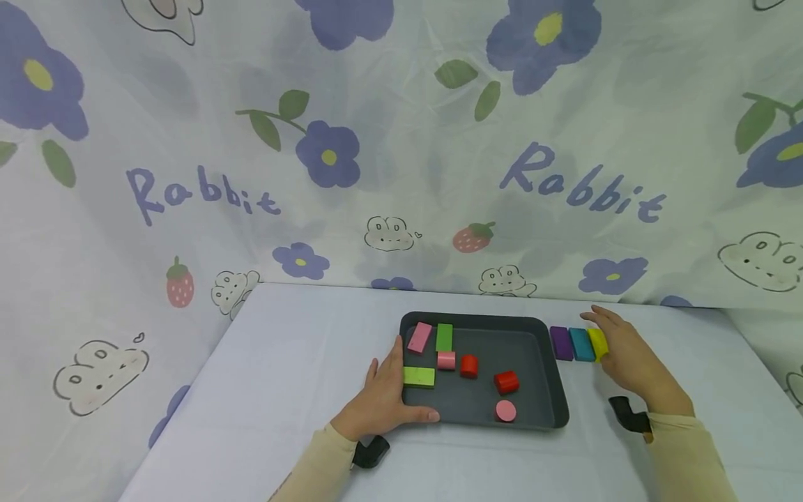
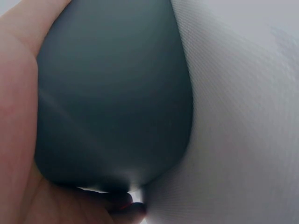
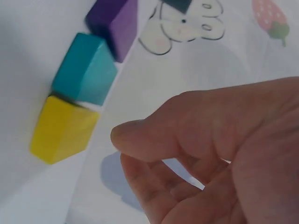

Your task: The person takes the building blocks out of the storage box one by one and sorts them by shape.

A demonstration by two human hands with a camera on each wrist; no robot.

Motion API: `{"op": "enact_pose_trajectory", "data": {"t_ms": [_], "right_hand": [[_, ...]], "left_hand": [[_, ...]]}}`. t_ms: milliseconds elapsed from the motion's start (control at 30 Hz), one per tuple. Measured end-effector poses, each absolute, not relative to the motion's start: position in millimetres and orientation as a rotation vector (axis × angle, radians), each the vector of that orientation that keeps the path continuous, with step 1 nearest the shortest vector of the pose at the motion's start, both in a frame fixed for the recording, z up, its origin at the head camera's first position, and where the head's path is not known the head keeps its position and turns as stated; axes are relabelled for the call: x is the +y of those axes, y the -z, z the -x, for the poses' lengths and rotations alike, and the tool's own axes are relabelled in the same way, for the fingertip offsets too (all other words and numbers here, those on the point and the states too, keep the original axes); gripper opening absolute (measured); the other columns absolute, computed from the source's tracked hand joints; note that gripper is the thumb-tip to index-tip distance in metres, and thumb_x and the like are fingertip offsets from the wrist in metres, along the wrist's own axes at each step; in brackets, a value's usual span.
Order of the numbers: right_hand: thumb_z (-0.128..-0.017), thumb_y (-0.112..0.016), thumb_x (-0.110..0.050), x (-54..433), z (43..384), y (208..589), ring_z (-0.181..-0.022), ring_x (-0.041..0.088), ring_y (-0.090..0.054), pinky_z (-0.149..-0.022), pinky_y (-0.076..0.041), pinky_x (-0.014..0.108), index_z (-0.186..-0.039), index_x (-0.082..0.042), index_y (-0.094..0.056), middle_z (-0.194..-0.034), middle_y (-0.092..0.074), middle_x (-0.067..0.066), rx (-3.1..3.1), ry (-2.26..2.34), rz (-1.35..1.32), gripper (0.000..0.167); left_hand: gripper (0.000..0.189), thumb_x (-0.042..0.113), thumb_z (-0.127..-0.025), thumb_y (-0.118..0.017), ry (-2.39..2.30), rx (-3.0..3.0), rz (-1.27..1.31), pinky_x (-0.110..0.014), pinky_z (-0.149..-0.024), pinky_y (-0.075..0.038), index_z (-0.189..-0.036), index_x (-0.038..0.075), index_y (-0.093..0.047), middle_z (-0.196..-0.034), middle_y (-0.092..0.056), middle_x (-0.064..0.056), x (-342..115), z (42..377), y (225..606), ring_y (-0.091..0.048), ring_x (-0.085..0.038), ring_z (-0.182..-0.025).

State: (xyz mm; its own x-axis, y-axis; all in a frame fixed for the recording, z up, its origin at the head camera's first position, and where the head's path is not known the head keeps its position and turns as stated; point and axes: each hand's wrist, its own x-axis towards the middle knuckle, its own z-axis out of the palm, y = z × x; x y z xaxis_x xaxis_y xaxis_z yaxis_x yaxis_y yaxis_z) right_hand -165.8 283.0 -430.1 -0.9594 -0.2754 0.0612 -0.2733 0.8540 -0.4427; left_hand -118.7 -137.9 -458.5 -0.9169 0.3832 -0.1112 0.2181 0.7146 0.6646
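Observation:
My left hand (image 1: 379, 404) lies against the dark grey tray (image 1: 467, 410) at its near left corner, fingers along the left side and thumb by the front edge. In the left wrist view the tray's dark wall (image 2: 114, 98) fills the space beside that hand. To the right of the tray, my right hand (image 1: 636, 362) hovers close beside a yellow block (image 3: 65, 130). Its thumb and fingertips come near each other with nothing between them. A teal block (image 1: 582, 345) and a purple block (image 1: 562, 344) stand in a row with the yellow one.
Inside the tray are a pink block (image 1: 419, 337), a green block (image 1: 444, 337), a lime block (image 1: 419, 377), a small pink cylinder (image 1: 446, 360), two red cylinders (image 1: 469, 366) and an upright pink cylinder (image 1: 505, 411). A patterned curtain (image 1: 389, 174) hangs behind the white table (image 1: 301, 348).

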Motion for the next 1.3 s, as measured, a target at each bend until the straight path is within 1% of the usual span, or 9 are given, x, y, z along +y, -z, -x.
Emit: {"op": "enact_pose_trajectory", "data": {"t_ms": [167,433,533,733,900,1033,1300], "right_hand": [[-0.073,-0.057,0.023,275,163,424,-0.13,0.062,-0.03,-0.102,-0.029,0.074,-0.141,0.011,-0.043,-0.15,-0.028,0.038,3.034,0.754,0.47,0.07],[-0.079,-0.057,0.018,261,159,417,-0.13,0.06,-0.033,-0.101,-0.031,0.073,-0.14,0.012,-0.044,-0.148,-0.032,0.038,3.071,0.804,0.568,0.062],[-0.082,-0.059,0.016,255,157,416,-0.13,0.059,-0.034,-0.102,-0.031,0.072,-0.139,0.012,-0.045,-0.147,-0.034,0.038,3.09,0.821,0.592,0.059],[-0.089,-0.066,0.004,241,154,413,-0.133,0.056,-0.033,-0.105,-0.03,0.071,-0.141,0.009,-0.046,-0.149,-0.034,0.034,3.074,0.849,0.574,0.056],[-0.089,-0.069,0.002,233,153,411,-0.132,0.055,-0.035,-0.104,-0.031,0.07,-0.14,0.009,-0.048,-0.148,-0.037,0.034,3.097,0.862,0.602,0.056],[-0.09,-0.07,-0.003,225,152,410,-0.132,0.054,-0.036,-0.104,-0.033,0.07,-0.139,0.01,-0.048,-0.147,-0.038,0.034,3.111,0.835,0.574,0.055],[-0.092,-0.071,-0.008,202,152,404,-0.132,0.049,-0.04,-0.106,-0.036,0.065,-0.141,0.008,-0.048,-0.146,-0.042,0.031,3.144,0.852,0.562,0.056]], "left_hand": [[0.137,0.059,-0.076,-0.082,-0.994,2.683,-0.484,-0.064,-0.118,-0.001,-0.158,-0.003,0.008,-0.166,-0.012,-0.02,-137,119,459,-0.018,-0.036,-0.152],[0.136,0.059,-0.076,-0.082,-0.998,2.683,-0.483,-0.065,-0.118,-0.001,-0.158,-0.004,0.007,-0.166,-0.012,-0.021,-137,118,457,-0.018,-0.036,-0.151],[0.136,0.058,-0.076,-0.082,-0.998,2.684,-0.484,-0.065,-0.118,-0.001,-0.158,-0.004,0.007,-0.166,-0.012,-0.021,-137,118,457,-0.018,-0.036,-0.151],[0.137,0.06,-0.075,-0.082,-1.001,2.684,-0.487,-0.065,-0.118,-0.002,-0.158,-0.004,0.006,-0.166,-0.011,-0.02,-137,118,458,-0.017,-0.036,-0.152],[0.136,0.059,-0.075,-0.082,-1.001,2.683,-0.487,-0.065,-0.118,-0.001,-0.158,-0.004,0.006,-0.167,-0.01,-0.019,-137,119,460,-0.016,-0.035,-0.152],[0.137,0.06,-0.075,-0.082,-1.0,2.682,-0.486,-0.064,-0.118,0.0,-0.158,-0.003,0.007,-0.167,-0.01,-0.019,-136,119,460,-0.016,-0.035,-0.152],[0.137,0.062,-0.075,-0.081,-0.985,2.688,-0.476,-0.063,-0.118,-0.001,-0.159,-0.002,0.007,-0.167,-0.01,-0.018,-137,120,460,-0.016,-0.033,-0.152]]}}
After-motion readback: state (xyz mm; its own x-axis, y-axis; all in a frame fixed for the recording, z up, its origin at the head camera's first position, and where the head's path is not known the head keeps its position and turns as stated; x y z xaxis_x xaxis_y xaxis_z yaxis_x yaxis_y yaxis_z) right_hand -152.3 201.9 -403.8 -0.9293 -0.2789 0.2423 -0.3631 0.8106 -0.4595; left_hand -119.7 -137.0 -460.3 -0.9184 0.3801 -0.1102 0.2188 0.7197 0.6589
